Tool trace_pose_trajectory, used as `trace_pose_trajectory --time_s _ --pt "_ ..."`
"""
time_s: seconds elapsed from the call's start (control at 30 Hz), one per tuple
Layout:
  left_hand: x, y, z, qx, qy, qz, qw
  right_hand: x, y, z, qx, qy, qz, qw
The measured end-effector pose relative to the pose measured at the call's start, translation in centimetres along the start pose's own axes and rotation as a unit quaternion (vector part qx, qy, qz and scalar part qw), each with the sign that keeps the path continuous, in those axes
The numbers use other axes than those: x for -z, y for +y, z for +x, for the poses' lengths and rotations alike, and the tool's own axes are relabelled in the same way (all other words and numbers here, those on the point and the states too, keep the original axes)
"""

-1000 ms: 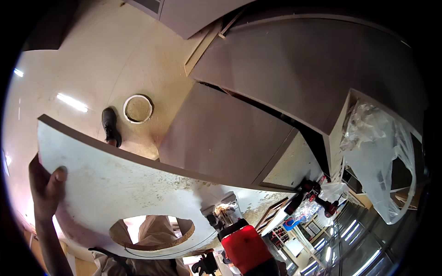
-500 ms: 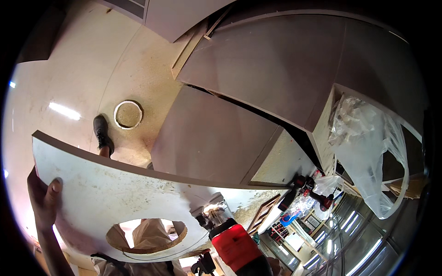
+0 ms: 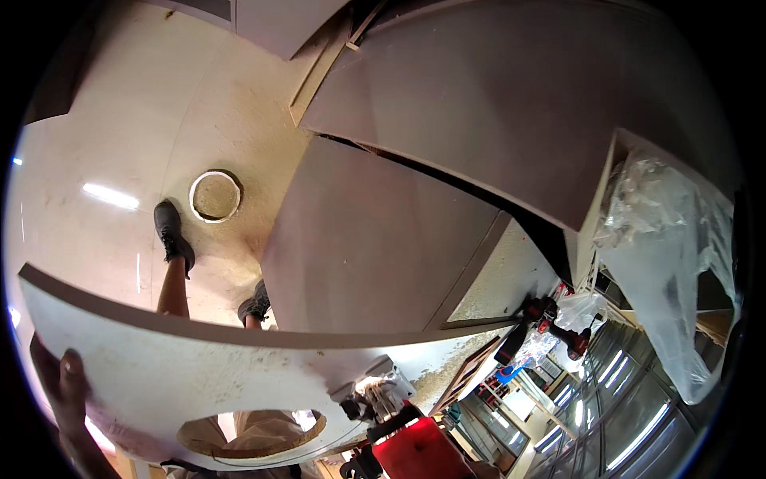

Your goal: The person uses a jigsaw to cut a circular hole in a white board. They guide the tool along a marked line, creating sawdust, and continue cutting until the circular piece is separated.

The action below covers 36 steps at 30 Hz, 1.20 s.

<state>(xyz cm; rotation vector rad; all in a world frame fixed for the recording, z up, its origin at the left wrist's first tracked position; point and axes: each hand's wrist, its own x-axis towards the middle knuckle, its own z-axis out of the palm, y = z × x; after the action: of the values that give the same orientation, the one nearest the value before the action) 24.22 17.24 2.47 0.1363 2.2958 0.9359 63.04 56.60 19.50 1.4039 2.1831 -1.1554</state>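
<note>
My left hand (image 3: 70, 391) grips the left end of a white panel (image 3: 144, 367), thumb on the top face and fingers hidden around the edge. An oval-looking cutout (image 3: 199, 435) opens in the panel near me, my trousers showing through it. A curved pencil line runs beside that hole. On the panel's right part stands a red and black jigsaw (image 3: 423, 451), its metal base on the white face. Only a sliver of my right hand (image 3: 483, 469) shows at the jigsaw's rear, by the lower edge; its fingers are mostly hidden.
Grey-brown cabinet boards (image 3: 383, 247) lie to the right. A cordless drill (image 3: 546, 327) rests near the panel's right end, and a clear plastic bag (image 3: 658, 239) hangs at far right. A white-rimmed ring (image 3: 215, 196) is on the floor near my shoe (image 3: 171, 231).
The panel's left end has swung down toward me with my left hand, uncovering more of my legs and a second shoe. The jigsaw keeps its place on the panel.
</note>
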Motion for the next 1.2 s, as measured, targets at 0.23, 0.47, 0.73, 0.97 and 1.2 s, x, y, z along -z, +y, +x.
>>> trace_pose_trajectory --time_s 0.23,0.47,0.73,0.97,1.2 --pt "2.6 -2.5 -0.3 0.030 0.026 0.075 0.996 -0.7 0.6 0.0 -0.028 0.002 0.006 1.000" --pt "0.3 -1.8 0.3 -0.014 0.017 -0.014 1.000 -0.8 0.8 -0.6 -0.010 0.004 0.026 1.000" --pt "-3.6 9.9 3.2 0.005 -0.057 -0.178 0.982 2.3 0.1 -3.6 -0.020 0.004 0.024 1.000" --pt "-3.4 11.4 3.2 0.010 -0.088 -0.242 0.966 5.4 2.4 -6.5 -0.031 0.009 0.034 0.999" --pt "-3.6 11.5 3.2 0.002 -0.079 -0.240 0.968 5.9 3.4 -7.1 -0.037 0.005 0.033 0.999"
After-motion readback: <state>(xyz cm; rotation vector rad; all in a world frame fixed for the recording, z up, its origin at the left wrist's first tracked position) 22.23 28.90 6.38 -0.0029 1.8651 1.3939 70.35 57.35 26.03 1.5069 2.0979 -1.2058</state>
